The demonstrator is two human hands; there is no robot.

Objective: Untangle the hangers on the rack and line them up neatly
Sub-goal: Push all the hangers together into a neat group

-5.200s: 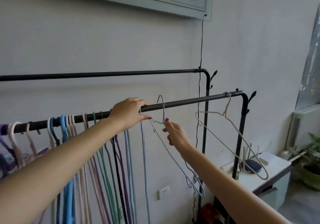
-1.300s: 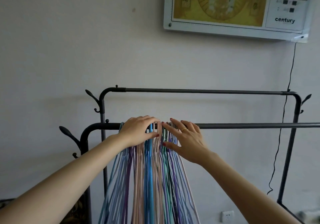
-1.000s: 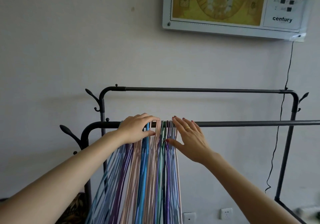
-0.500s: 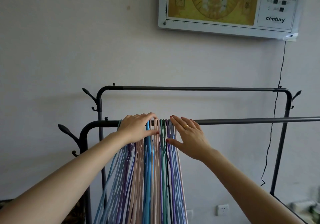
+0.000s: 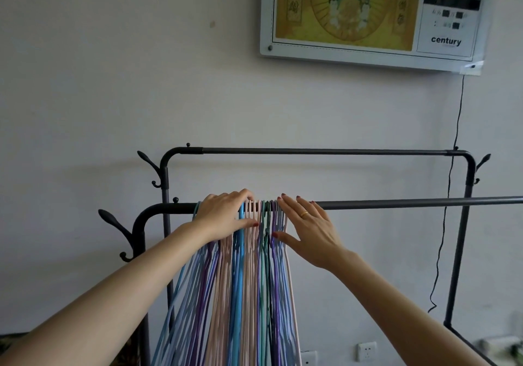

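Several thin wire hangers (image 5: 249, 295) in blue, purple, pink and green hang packed together near the left end of the rack's black front rail (image 5: 410, 203). My left hand (image 5: 223, 214) lies over the hooks on the left part of the bunch, fingers curled over the rail and thumb pressed on the pink hangers. My right hand (image 5: 308, 230), wearing a ring, is flat with fingers spread against the right side of the bunch, thumb touching a purple hanger. The hooks under my left hand are hidden.
A second, higher rail (image 5: 325, 151) runs behind, bare. Coat hooks (image 5: 113, 221) stick out at the rack's left end. A framed panel (image 5: 368, 14) hangs on the wall with a black cable (image 5: 452, 167) dropping from it. Wall sockets (image 5: 367, 351) sit low.
The loose hangers at the rail's right end 5 s ago are gone from view. Over the last second the bunch has been squeezed tighter and hangs straighter; both hands stay on it.
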